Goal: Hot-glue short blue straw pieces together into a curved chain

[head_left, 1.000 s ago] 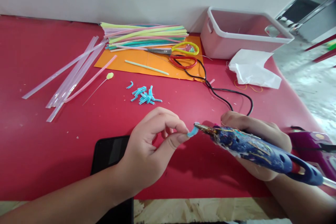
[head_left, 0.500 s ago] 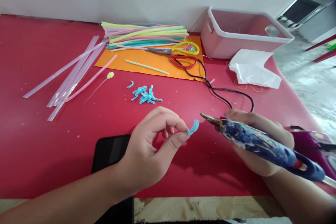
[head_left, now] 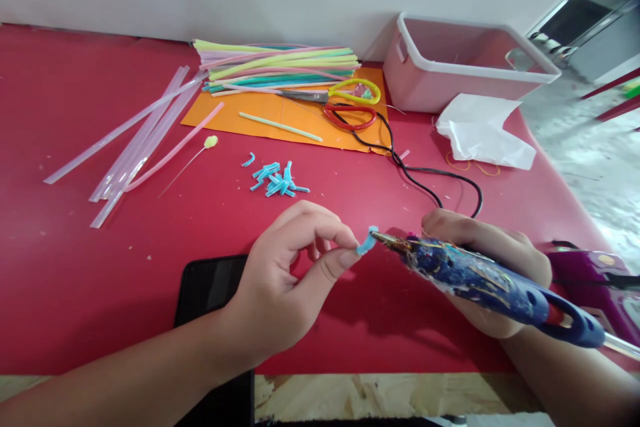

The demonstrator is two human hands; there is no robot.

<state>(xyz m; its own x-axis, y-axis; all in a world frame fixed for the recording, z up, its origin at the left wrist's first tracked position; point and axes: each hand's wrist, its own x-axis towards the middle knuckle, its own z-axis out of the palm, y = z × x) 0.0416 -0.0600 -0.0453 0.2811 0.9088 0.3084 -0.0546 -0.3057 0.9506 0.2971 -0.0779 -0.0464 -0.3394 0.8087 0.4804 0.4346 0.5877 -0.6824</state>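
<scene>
Between thumb and forefinger, my left hand (head_left: 295, 273) pinches a short, curved piece of blue pipe cleaner (head_left: 365, 245). My right hand (head_left: 490, 247) is wrapped round a blue hot glue gun (head_left: 480, 280) smeared with dried glue. The gun's metal nozzle points left, and its tip meets the upper end of the blue piece. A clear glue stick (head_left: 622, 345) sticks out of the gun's back. Beyond my left hand lies a small pile of cut blue pipe cleaner pieces (head_left: 280, 181), with one curved piece apart from it.
Pipe cleaners (head_left: 280, 67) and scissors (head_left: 353, 117) lie on orange paper (head_left: 300, 133). Clear glue sticks (head_left: 135, 140) and a yellow-tipped wire (head_left: 211, 142) are at left. A black cord (head_left: 425, 170), white paper (head_left: 483, 130), a plastic bin (head_left: 415, 83), a phone (head_left: 210, 287) and a purple object (head_left: 595, 273) surround my hands.
My right hand has moved the glue gun left, and its nozzle now reaches the blue piece, where before there was a gap. My left hand has stayed almost still.
</scene>
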